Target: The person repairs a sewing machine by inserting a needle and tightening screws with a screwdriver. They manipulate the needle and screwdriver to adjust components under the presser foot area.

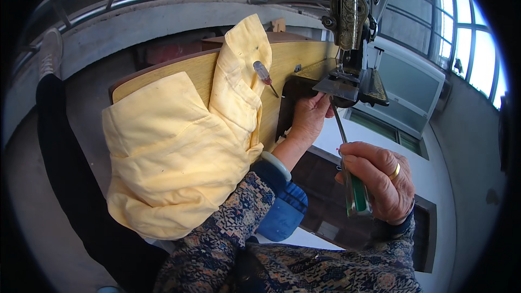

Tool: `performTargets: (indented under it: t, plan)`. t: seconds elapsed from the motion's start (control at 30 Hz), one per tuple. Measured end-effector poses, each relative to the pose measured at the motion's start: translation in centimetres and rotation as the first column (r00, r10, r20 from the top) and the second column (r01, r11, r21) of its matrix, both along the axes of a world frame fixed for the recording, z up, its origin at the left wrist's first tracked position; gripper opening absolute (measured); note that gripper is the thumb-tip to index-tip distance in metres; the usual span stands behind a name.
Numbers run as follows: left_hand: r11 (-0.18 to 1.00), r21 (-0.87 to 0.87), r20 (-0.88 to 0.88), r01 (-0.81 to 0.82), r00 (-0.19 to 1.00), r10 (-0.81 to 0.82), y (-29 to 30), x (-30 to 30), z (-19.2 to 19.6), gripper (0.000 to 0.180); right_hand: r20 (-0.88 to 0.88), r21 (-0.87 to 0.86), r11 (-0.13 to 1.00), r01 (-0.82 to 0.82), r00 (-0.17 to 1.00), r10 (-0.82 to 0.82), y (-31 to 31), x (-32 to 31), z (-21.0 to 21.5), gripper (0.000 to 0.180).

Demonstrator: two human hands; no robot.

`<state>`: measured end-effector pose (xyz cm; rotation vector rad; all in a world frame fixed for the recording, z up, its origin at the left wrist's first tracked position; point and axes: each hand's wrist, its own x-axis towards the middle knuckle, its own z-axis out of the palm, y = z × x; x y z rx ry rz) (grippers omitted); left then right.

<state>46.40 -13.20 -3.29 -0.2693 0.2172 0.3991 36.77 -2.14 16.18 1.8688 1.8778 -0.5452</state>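
Green-handled, one slim screwdriver (pixel 356 191) of two is clasped by the right grip (pixel 381 178); the left grip (pixel 309 116) cannot be judged.

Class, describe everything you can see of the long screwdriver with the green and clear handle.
The long screwdriver with a green and clear, plastic-looking handle is gripped in the bare right hand, whose fingers cover part of the handle. Its slim grey shaft, metal by its look, slants up and slightly left in the picture, toward the bare left hand at the flat silver metal plate of the sewing machine. What its tip touches cannot be made out.
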Motion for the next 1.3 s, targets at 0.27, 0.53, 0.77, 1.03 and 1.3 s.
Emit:
performTargets:
  t: [0.27, 0.53, 0.77, 1.03, 1.3]
  plan:
    - [0.998, 0.001, -0.027, 0.060, 0.998, -0.060, -0.1, 0.1, 0.0, 0.030, 0.077, 0.128, 0.977, -0.169, 0.984, 0.160, -2.5, 0.7, -3.1, 0.042]
    - [0.998, -0.016, -0.031, 0.057, 0.998, -0.057, 0.0, 0.0, 0.1, 0.032, 0.110, 0.176, 0.973, -0.149, 0.985, 0.131, -2.8, 0.3, -4.4, 0.040]
    - [0.998, 0.031, -0.037, 0.055, 0.998, -0.054, 0.6, -0.6, 0.1, 0.028, 0.012, -0.064, 0.988, -0.143, 0.990, 0.144, -2.4, -0.2, -5.5, 0.040]
    - [0.997, 0.059, -0.051, 0.044, 0.998, -0.041, 0.5, -0.7, -0.1, 0.030, -0.164, -0.193, 0.961, -0.196, 0.973, 0.165, -2.4, -1.0, -6.8, 0.048]
    - [0.995, 0.017, 0.007, 0.102, 0.995, -0.102, 0.3, -0.5, -0.4, 0.022, -0.076, -0.151, 0.952, -0.268, 0.963, 0.259, -1.3, -0.6, -6.7, 0.048]
